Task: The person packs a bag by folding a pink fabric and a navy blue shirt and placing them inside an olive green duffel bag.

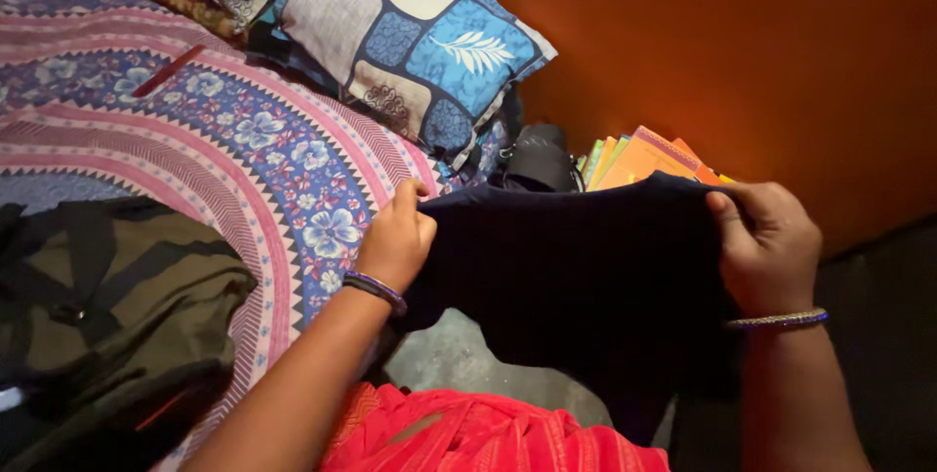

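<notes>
A dark navy cloth (pixel 576 277) is gripped at its upper edge by both hands: the left hand (pixel 395 238) is clenched on one corner, the right hand (pixel 766 243) pinches the other. The cloth is held spread in the air beside a bed with a flowered sheet (pixel 244 140). A patchwork pillow (pixel 410 33) lies above, coloured books (pixel 644 155) are stacked behind the cloth, and a dark bag (pixel 107 306) rests on the sheet.

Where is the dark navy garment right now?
The dark navy garment hangs mid-frame, held up between the left hand and right hand, in front of the books.
</notes>
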